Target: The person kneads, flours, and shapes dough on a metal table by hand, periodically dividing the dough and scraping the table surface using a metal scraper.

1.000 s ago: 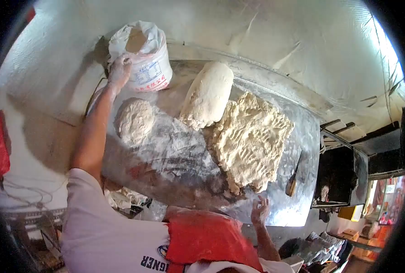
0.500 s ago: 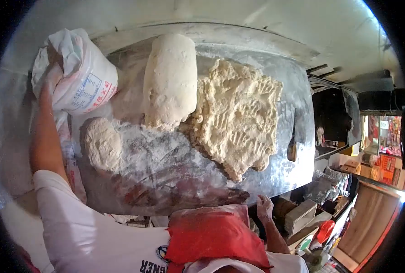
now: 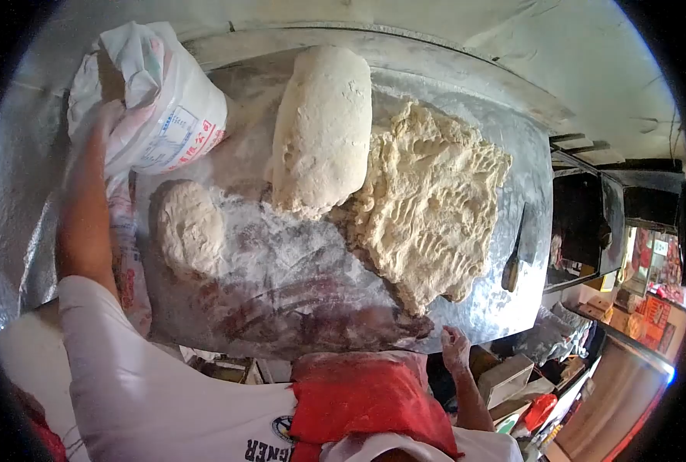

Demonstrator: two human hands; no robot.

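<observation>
My left hand (image 3: pixel 110 122) reaches into the mouth of a white plastic sack (image 3: pixel 175 127) with red and blue print. Its fingers are hidden by the sack and blurred. My right hand (image 3: pixel 455 346), dusted with flour, is near the table's front edge, fingers loosely bent and nothing visible in them. On the floured metal table (image 3: pixel 281 292) lies a thick, smooth roll of dough (image 3: pixel 323 131). Beside it to the right spreads a wide, rough slab of dough (image 3: pixel 435 208) with finger dents. A small lump of dough (image 3: pixel 191 231) sits below the sack.
A knife-like tool with a dark handle (image 3: pixel 511 273) lies at the table's right end. Another printed sack (image 3: pixel 129 262) is along the left edge. A pale wall borders the back. Boxes and a red bag (image 3: pixel 540 410) are crowded at lower right.
The view has shifted, so the table's contents appear farther right. My left hand still reaches into the sack and is blurred by motion. My right hand stays near the front edge, fingers more bent.
</observation>
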